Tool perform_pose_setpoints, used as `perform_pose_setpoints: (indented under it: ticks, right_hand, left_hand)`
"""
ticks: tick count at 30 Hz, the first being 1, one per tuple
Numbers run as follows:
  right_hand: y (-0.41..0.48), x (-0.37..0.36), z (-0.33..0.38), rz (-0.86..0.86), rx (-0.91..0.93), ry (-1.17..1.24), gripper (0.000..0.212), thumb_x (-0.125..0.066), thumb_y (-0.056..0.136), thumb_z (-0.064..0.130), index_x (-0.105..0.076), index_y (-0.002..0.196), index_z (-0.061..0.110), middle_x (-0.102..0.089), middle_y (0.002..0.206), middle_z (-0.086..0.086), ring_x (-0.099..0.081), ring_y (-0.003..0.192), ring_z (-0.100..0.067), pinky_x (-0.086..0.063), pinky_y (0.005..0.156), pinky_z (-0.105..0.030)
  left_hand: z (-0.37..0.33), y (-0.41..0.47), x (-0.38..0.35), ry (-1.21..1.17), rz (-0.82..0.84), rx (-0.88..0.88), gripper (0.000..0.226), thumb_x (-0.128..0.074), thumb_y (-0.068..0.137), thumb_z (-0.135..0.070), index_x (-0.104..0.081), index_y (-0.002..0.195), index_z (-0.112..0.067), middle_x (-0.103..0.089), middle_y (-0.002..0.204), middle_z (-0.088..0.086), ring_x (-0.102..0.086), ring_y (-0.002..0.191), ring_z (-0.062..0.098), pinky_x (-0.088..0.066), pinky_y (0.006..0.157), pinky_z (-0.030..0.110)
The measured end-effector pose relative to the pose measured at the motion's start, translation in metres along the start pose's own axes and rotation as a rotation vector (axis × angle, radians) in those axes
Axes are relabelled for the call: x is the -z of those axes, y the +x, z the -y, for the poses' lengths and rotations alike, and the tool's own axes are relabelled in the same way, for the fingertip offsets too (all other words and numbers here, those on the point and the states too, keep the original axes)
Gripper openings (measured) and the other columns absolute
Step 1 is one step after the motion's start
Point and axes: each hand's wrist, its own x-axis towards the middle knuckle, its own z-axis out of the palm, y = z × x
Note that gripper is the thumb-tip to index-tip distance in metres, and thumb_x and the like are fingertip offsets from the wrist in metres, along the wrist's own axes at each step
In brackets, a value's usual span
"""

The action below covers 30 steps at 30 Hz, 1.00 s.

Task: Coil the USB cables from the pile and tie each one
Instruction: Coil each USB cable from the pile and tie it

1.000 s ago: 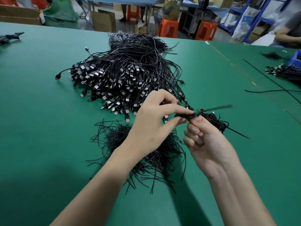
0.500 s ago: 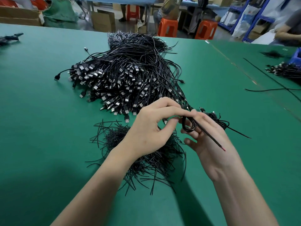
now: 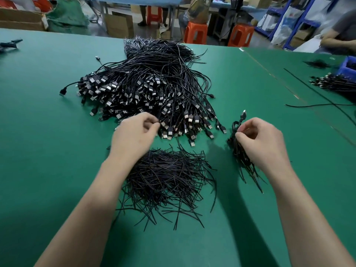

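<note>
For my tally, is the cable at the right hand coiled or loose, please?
Coiled: the cable at the right hand forms small loops, one plug sticking up. Whether tied: cannot tell.

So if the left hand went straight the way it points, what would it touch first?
Probably the plug ends at the near edge of the pile of USB cables; the left hand looks almost on them, though depth is unclear.

A green-covered table fills the foreground. A seam marks where a second green table joins it on the right. Beyond the far edge a person sits on an orange plastic stool, with an empty orange stool beside it. Cardboard boxes and a green sack stand to the left, and blue metal shelving at the far right. The light is even.
</note>
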Motion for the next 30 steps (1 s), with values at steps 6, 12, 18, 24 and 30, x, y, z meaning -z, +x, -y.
perform_pose_setpoints:
  ticks: [6,12,18,24,30]
  right_hand:
    - [0.027,0.01,-0.015,0.062,-0.067,-0.346,0.022,-0.059,0.085,0.014,-0.073,0.096,0.027,-0.074,0.098,0.0,-0.064,0.097,-0.029,-0.051,0.077,-0.035]
    - [0.021,0.005,-0.018,0.092,-0.087,-0.407,0.022,-0.06,0.094,0.028,-0.08,0.099,0.021,-0.071,0.092,-0.01,-0.055,0.107,-0.038,-0.049,0.086,-0.043]
    - [0.009,-0.002,-0.009,0.074,-0.022,-0.453,0.027,-0.06,0.097,0.038,-0.076,0.109,0.021,-0.061,0.122,-0.009,-0.047,0.123,-0.033,-0.039,0.096,-0.048]
    - [-0.007,-0.021,0.021,0.112,0.197,-0.067,0.021,-0.059,0.1,0.038,-0.074,0.106,0.025,-0.062,0.113,0.006,-0.051,0.115,-0.012,-0.035,0.092,-0.023]
    - [-0.025,-0.05,0.057,0.427,-0.009,0.491,0.044,-0.039,0.107,0.047,-0.078,0.1,0.027,-0.077,0.098,0.015,-0.067,0.096,0.004,-0.051,0.089,-0.027]
  left_hand:
    - [0.036,0.03,-0.006,0.261,0.038,0.26,0.032,-0.062,0.094,-0.062,-0.068,0.098,-0.031,-0.07,0.088,-0.009,-0.064,0.088,0.02,-0.044,0.068,0.031]
    - [0.028,0.046,-0.012,0.483,0.003,0.225,0.042,-0.074,0.085,-0.065,-0.071,0.085,-0.023,-0.063,0.079,-0.003,-0.066,0.084,0.028,-0.039,0.061,0.028]
    - [0.029,0.047,-0.007,0.469,0.071,0.207,0.026,-0.066,0.095,-0.04,-0.073,0.082,-0.019,-0.069,0.084,0.001,-0.064,0.081,0.029,-0.045,0.065,0.031]
    - [0.023,0.048,0.024,0.258,0.151,0.17,0.021,-0.062,0.102,-0.037,-0.071,0.094,-0.021,-0.072,0.065,-0.008,-0.066,0.072,0.008,-0.054,0.08,0.032]
    - [-0.016,0.011,0.041,-0.019,0.361,0.061,0.014,-0.066,0.1,-0.032,-0.07,0.093,-0.022,-0.075,0.064,-0.007,-0.066,0.053,0.001,-0.053,0.068,0.024]
